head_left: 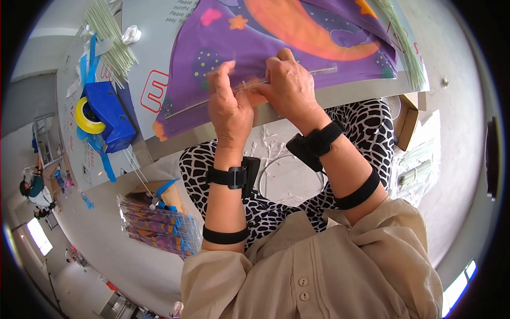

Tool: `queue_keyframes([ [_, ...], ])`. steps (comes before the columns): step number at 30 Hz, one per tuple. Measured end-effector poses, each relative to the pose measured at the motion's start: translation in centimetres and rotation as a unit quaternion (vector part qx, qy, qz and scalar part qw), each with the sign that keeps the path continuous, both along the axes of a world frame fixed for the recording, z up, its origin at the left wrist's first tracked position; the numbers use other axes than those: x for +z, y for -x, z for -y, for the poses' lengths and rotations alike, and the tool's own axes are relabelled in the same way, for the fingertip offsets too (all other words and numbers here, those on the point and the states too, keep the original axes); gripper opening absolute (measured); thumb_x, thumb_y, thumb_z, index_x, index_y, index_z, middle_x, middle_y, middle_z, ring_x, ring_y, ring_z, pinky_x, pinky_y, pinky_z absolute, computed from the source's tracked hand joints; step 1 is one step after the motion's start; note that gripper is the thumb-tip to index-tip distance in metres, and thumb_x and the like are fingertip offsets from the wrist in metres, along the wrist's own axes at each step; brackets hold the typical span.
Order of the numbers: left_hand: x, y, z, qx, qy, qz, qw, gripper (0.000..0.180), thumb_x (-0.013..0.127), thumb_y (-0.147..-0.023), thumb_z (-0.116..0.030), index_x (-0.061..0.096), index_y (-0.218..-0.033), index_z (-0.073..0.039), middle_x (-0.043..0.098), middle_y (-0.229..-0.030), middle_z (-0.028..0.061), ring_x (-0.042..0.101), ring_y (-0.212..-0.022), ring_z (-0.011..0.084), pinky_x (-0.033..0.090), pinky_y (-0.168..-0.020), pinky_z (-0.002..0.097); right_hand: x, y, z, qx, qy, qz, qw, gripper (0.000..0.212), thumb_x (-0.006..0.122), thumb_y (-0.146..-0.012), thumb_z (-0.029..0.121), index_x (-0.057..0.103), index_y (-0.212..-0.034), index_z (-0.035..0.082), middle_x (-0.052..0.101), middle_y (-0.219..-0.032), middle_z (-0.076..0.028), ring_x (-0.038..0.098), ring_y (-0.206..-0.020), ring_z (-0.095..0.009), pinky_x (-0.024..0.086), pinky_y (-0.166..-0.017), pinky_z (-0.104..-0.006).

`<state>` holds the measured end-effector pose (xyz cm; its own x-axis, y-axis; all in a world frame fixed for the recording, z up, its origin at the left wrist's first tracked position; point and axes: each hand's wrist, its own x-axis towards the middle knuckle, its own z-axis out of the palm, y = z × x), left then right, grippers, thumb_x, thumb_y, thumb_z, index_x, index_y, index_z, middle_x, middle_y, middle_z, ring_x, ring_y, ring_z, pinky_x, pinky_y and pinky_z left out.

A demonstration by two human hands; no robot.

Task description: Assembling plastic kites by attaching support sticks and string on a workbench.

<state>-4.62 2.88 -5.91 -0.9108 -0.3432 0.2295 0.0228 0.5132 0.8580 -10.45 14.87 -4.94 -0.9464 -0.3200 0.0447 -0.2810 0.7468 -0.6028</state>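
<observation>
A purple printed sheet (244, 56) with an orange crescent and stars lies over the board in front of me. Along its near edge runs a thin pale rod (194, 109), with a small whitish piece (244, 85) on it between my hands. My right hand (289, 85) is closed on the rod, fingers curled and thumb toward the left. My left hand (229, 103) is beside the rod, its fingers raised and slightly blurred, its thumb apart and near the whitish piece. The rod's right end shows beyond my right hand under a clear strip (324, 70).
Bundles of pale thin rods lie on the board at left (111, 45) and right (406, 48). A blue tape dispenser (114, 117) with yellow tape (87, 116) stands left. Small white pieces (271, 141) lie between my legs. Bagged colourful sheets (156, 226) are lower left; an open carton (408, 122) is right.
</observation>
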Motion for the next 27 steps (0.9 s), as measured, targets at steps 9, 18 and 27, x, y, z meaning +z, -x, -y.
queue_keyframes([
  [9, 2.6, -1.1, 2.9, 0.085, -0.069, 0.071, 0.991, 0.045, 0.047, -0.066, 0.012, 0.055, -0.108, -0.001, 0.052, -0.093, 0.0062, 0.045, -0.060, 0.0061, 0.037, -0.049, 0.0198, 1.2, 2.4, 0.2, 0.044, -0.110, 0.065, 0.991, 0.033, 0.075, -0.066, 0.035, 0.068, -0.080, 0.007, 0.059, -0.094, -0.011, 0.063, -0.083, -0.031, 0.051, -0.068, -0.0402],
  [18, 2.6, -2.4, 2.1, 0.071, -0.480, 0.211, 0.848, 0.013, 0.052, -0.078, 0.001, 0.059, -0.090, 0.003, 0.039, -0.057, -0.0066, 0.029, -0.042, 0.0010, 0.021, -0.037, 0.0183, 0.3, 1.8, 0.6, 0.007, -0.076, -0.006, 0.997, 0.035, 0.071, -0.069, 0.038, 0.064, -0.067, 0.004, 0.060, -0.084, -0.012, 0.061, -0.074, -0.032, 0.048, -0.062, -0.0421],
  [27, 2.5, -1.6, 2.5, 0.067, -0.427, 0.224, 0.874, 0.016, 0.051, -0.077, 0.001, 0.059, -0.090, 0.003, 0.038, -0.057, -0.0076, 0.027, -0.041, 0.0004, 0.019, -0.036, 0.0185, 0.7, 1.8, 0.4, 0.020, -0.097, 0.029, 0.995, 0.029, 0.072, -0.071, 0.035, 0.069, -0.078, 0.006, 0.060, -0.092, -0.012, 0.063, -0.081, -0.031, 0.050, -0.067, -0.0413],
])
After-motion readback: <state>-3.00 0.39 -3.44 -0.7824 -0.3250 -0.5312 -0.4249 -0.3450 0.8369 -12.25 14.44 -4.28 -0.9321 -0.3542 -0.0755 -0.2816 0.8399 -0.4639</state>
